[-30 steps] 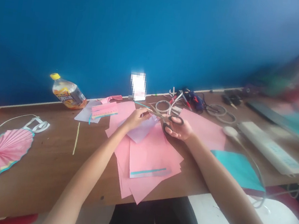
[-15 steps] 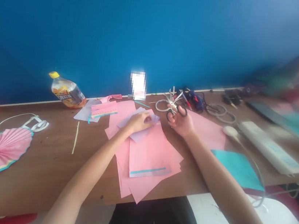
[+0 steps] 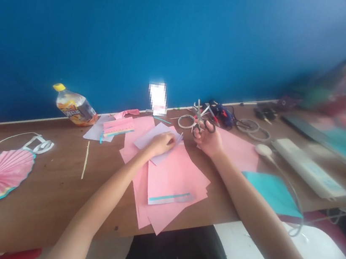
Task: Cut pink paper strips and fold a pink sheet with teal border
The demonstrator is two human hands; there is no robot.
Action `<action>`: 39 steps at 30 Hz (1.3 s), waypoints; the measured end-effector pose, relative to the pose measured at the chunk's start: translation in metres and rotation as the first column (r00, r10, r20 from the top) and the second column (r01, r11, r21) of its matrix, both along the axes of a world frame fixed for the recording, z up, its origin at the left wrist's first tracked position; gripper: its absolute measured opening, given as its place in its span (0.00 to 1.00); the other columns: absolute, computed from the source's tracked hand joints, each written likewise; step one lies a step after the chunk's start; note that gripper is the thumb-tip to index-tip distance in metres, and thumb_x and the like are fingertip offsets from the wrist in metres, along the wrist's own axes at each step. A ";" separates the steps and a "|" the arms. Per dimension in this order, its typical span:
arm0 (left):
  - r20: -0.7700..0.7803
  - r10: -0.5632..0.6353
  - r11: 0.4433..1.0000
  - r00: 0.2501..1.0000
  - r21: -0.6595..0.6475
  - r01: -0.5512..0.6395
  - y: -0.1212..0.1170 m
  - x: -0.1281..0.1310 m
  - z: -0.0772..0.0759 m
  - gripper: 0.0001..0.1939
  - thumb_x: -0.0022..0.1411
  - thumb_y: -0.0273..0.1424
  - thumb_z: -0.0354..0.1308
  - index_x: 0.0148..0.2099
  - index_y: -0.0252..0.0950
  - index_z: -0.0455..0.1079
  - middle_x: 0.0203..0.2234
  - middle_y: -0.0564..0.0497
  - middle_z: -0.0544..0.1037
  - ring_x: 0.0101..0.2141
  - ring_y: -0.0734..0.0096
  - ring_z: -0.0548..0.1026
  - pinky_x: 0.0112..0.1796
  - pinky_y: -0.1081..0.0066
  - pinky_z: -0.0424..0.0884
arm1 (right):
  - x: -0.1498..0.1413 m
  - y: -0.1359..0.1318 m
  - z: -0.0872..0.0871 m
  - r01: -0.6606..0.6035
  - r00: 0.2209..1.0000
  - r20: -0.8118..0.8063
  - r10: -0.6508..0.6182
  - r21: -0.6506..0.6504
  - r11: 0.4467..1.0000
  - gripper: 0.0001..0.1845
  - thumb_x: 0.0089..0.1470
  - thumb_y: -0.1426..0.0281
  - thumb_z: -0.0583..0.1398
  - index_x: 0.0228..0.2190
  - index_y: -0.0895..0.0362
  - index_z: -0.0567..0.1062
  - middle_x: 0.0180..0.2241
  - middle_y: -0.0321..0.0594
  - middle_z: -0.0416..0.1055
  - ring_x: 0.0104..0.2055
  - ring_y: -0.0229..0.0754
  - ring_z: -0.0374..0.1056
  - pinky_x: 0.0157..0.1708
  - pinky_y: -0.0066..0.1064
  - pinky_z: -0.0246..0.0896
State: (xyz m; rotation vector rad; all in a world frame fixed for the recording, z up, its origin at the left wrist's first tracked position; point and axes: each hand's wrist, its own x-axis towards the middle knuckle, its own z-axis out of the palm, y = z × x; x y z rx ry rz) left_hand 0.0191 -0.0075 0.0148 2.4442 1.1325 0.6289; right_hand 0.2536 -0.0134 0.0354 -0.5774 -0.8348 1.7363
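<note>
My left hand is closed over a small lilac sheet of paper, its fingertips pinched near the paper's right corner. A thin pale sliver shows beside those fingertips; what it belongs to is hard to make out. My right hand holds a pair of scissors by the dark handle loops, blades pointing up and away. Under the left hand lie several overlapping pink sheets. The front one carries a blue strip along its lower edge.
At left lie a pleated pink paper fan and a pale stick. A yellow-capped bottle leans by the blue wall. Tape rings, a blue sheet, and a white power strip with its cable are to the right.
The view has shifted slightly, so everything sits a little further left. Both hands keep nearly the same pose, and the scissors stay in the right hand.
</note>
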 end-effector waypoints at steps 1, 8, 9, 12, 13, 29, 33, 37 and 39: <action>0.007 0.003 1.000 1.000 -0.006 -0.003 0.000 0.000 0.000 0.09 0.62 0.35 0.50 0.32 0.38 0.66 0.31 0.49 0.74 0.30 0.67 0.70 0.31 0.67 0.62 | 0.000 0.000 -0.001 0.009 1.000 0.003 -0.009 0.000 1.000 0.16 0.59 0.59 0.54 0.43 0.55 0.72 0.24 0.35 0.67 0.23 0.34 0.61 0.16 0.21 0.55; 0.044 0.088 0.996 0.995 -0.035 -0.086 0.005 -0.010 0.008 0.09 0.61 0.38 0.51 0.35 0.38 0.68 0.30 0.49 0.75 0.30 0.66 0.71 0.31 0.67 0.62 | 0.000 0.000 0.000 0.051 0.997 0.051 -0.051 0.007 0.999 0.16 0.60 0.59 0.53 0.43 0.54 0.72 0.24 0.35 0.65 0.23 0.35 0.61 0.16 0.22 0.54; 0.032 0.067 0.996 0.997 -0.056 -0.065 0.006 -0.012 0.009 0.10 0.60 0.40 0.53 0.35 0.39 0.68 0.30 0.49 0.76 0.30 0.66 0.71 0.31 0.67 0.62 | 0.000 0.000 0.000 0.065 0.996 0.065 -0.065 0.002 0.998 0.16 0.59 0.59 0.53 0.42 0.54 0.72 0.24 0.35 0.65 0.23 0.35 0.61 0.16 0.22 0.54; -0.001 -0.048 0.992 0.999 -0.119 0.048 0.010 -0.020 0.011 0.14 0.53 0.44 0.59 0.34 0.39 0.71 0.32 0.49 0.76 0.32 0.65 0.72 0.33 0.67 0.64 | 0.001 0.001 0.000 0.068 0.996 0.061 -0.067 -0.001 0.998 0.15 0.59 0.58 0.53 0.41 0.53 0.72 0.24 0.35 0.66 0.23 0.35 0.61 0.16 0.22 0.55; -0.004 -0.083 0.987 0.997 -0.136 0.081 0.011 -0.022 0.012 0.15 0.51 0.45 0.61 0.34 0.39 0.72 0.33 0.49 0.76 0.32 0.65 0.72 0.33 0.67 0.65 | 0.001 0.001 -0.001 0.056 0.997 0.046 -0.056 0.005 0.998 0.14 0.59 0.58 0.54 0.41 0.53 0.71 0.24 0.35 0.66 0.23 0.35 0.62 0.16 0.22 0.55; 0.101 0.002 0.981 0.995 -0.195 0.018 0.020 -0.043 0.024 0.08 0.54 0.37 0.57 0.32 0.38 0.71 0.31 0.51 0.76 0.32 0.67 0.72 0.33 0.69 0.66 | 0.002 0.003 -0.005 0.023 1.000 0.015 -0.023 0.013 1.000 0.14 0.59 0.59 0.54 0.42 0.54 0.71 0.24 0.34 0.68 0.23 0.34 0.63 0.17 0.22 0.55; 0.574 0.489 0.870 0.656 -0.263 -0.418 0.037 -0.074 0.023 0.09 0.59 0.38 0.55 0.37 0.38 0.65 0.29 0.53 0.72 0.27 0.75 0.69 0.28 0.73 0.65 | 0.002 0.004 -0.005 0.042 0.999 0.024 -0.042 -0.001 0.999 0.14 0.59 0.59 0.54 0.42 0.54 0.71 0.24 0.35 0.68 0.23 0.35 0.64 0.16 0.23 0.55; 0.617 0.744 0.625 0.257 -0.506 -0.594 0.053 -0.120 0.012 0.08 0.64 0.36 0.47 0.40 0.37 0.60 0.20 0.58 0.59 0.19 0.80 0.57 0.22 0.74 0.56 | 0.003 0.005 -0.006 0.022 1.000 -0.008 -0.022 0.013 1.000 0.14 0.60 0.60 0.54 0.42 0.55 0.71 0.25 0.35 0.69 0.23 0.34 0.63 0.16 0.22 0.55; 0.561 0.813 0.525 0.153 -0.595 -0.609 0.058 -0.140 0.007 0.07 0.64 0.34 0.45 0.41 0.37 0.60 0.19 0.58 0.58 0.19 0.78 0.58 0.23 0.72 0.56 | 0.003 0.005 -0.006 0.016 1.000 -0.008 -0.015 0.024 1.000 0.14 0.60 0.60 0.54 0.42 0.55 0.71 0.25 0.35 0.69 0.23 0.34 0.63 0.17 0.22 0.55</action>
